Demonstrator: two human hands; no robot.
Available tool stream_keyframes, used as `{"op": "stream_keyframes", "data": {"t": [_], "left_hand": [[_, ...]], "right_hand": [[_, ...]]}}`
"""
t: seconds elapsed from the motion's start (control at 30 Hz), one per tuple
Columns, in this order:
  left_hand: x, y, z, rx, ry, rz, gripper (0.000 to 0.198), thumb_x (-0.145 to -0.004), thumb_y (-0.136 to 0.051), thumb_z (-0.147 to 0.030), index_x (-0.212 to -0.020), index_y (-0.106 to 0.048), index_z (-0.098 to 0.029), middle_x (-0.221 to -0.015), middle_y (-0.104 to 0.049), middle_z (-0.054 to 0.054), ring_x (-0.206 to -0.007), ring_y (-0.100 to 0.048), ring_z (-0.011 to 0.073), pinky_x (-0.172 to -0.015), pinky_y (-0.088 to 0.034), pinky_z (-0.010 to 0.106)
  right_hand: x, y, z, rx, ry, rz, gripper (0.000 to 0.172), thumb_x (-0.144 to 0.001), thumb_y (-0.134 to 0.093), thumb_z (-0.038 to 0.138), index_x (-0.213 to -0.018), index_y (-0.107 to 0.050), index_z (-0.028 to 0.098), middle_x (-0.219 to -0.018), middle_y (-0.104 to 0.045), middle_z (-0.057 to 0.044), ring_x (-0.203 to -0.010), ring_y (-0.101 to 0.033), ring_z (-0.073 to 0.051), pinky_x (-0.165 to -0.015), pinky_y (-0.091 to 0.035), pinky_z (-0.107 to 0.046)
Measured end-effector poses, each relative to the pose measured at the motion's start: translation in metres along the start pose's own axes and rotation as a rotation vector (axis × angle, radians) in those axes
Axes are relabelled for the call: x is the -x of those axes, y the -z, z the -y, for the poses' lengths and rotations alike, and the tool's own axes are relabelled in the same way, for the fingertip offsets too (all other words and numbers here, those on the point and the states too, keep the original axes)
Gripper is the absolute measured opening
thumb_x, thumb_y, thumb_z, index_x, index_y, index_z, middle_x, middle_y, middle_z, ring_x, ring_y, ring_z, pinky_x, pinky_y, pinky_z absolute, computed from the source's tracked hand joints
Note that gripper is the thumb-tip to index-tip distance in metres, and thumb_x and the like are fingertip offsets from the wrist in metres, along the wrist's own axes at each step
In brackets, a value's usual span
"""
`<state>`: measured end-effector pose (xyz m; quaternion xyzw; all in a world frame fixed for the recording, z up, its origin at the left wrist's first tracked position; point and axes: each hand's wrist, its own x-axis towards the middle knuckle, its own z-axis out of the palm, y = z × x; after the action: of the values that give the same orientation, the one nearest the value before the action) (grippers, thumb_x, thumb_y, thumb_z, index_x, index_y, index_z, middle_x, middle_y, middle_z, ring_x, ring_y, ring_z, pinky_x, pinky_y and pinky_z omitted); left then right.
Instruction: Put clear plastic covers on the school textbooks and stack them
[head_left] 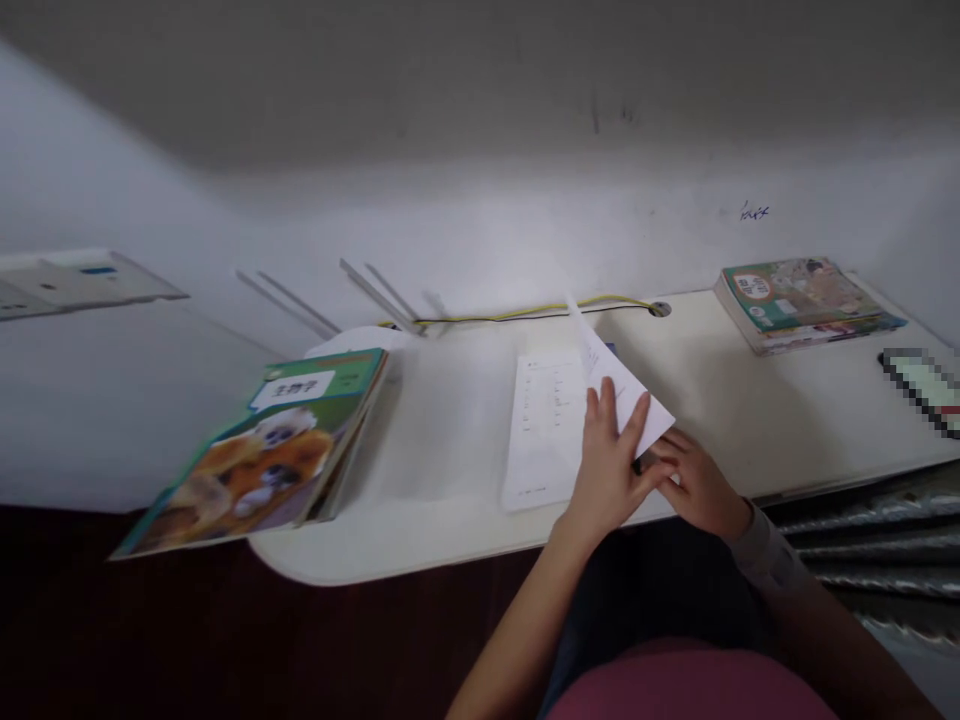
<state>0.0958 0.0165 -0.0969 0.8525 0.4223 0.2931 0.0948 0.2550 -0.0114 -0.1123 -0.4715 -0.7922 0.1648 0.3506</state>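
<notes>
My left hand (609, 470) rests with spread fingers on a folded white paper sheet (619, 390), which angles up from the desk. My right hand (697, 485) sits beside it, its fingers pinching the sheet's lower edge. A small dark item shows between my hands, too hidden to name. Flat on the desk just left of them lies a printed white sheet (544, 430), its right side hidden beneath the folded one. I cannot tell whether the two sheets are joined.
A biology textbook (251, 450) lies left, overhanging the white desk (750, 400). A stack of books (799, 303) stands back right, with a pixelated phone (921, 392) near the right edge. A yellow cable (532, 313) runs along the desk's back edge.
</notes>
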Motion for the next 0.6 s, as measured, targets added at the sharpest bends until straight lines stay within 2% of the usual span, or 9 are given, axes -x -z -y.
{"op": "stream_keyframes", "data": {"t": [0.1, 0.2, 0.33, 0.47, 0.6], "left_hand": [[-0.011, -0.015, -0.009, -0.112, -0.011, 0.187, 0.08, -0.079, -0.044, -0.066, -0.146, -0.02, -0.029, -0.155, 0.006, 0.014, -0.138, 0.004, 0.0434, -0.102, -0.021, 0.065], [-0.011, -0.03, -0.015, -0.21, -0.073, 0.304, 0.075, -0.08, -0.039, -0.067, -0.144, -0.027, -0.03, -0.154, -0.01, 0.014, -0.139, -0.003, 0.0421, -0.103, -0.016, 0.067], [-0.008, -0.047, -0.018, -0.257, -0.141, 0.363, 0.072, -0.082, -0.029, -0.07, -0.142, -0.03, -0.031, -0.153, -0.02, 0.01, -0.139, -0.01, 0.0397, -0.106, -0.012, 0.065], [-0.008, -0.056, -0.017, -0.291, -0.123, 0.398, 0.074, -0.08, -0.027, -0.073, -0.141, -0.034, -0.032, -0.15, -0.027, 0.01, -0.136, -0.017, 0.0433, -0.104, -0.014, 0.067], [-0.009, -0.059, -0.019, -0.324, -0.116, 0.392, 0.07, -0.082, -0.029, -0.07, -0.14, -0.037, -0.031, -0.149, -0.031, 0.011, -0.135, -0.02, 0.0432, -0.103, -0.015, 0.068]], "right_hand": [[0.028, 0.018, -0.024, 0.506, -0.124, 0.033, 0.044, -0.089, -0.047, 0.038, -0.129, -0.051, 0.019, -0.141, -0.039, -0.021, -0.131, -0.033, -0.037, -0.1, -0.031, -0.056], [0.057, 0.031, -0.048, 0.772, -0.222, 0.107, 0.049, -0.089, -0.047, 0.045, -0.133, -0.048, 0.024, -0.144, -0.034, -0.021, -0.132, -0.031, -0.04, -0.097, -0.032, -0.058], [0.075, 0.038, -0.062, 0.864, -0.18, 0.184, 0.052, -0.089, -0.045, 0.047, -0.137, -0.043, 0.026, -0.142, -0.039, -0.02, -0.13, -0.036, -0.037, -0.098, -0.033, -0.054], [0.075, 0.038, -0.063, 0.881, -0.145, 0.185, 0.054, -0.089, -0.045, 0.048, -0.136, -0.044, 0.022, -0.141, -0.04, -0.02, -0.13, -0.036, -0.036, -0.1, -0.033, -0.052], [0.074, 0.039, -0.065, 0.868, -0.143, 0.188, 0.056, -0.091, -0.038, 0.049, -0.137, -0.043, 0.016, -0.142, -0.039, -0.019, -0.13, -0.036, -0.034, -0.101, -0.032, -0.051]]}}
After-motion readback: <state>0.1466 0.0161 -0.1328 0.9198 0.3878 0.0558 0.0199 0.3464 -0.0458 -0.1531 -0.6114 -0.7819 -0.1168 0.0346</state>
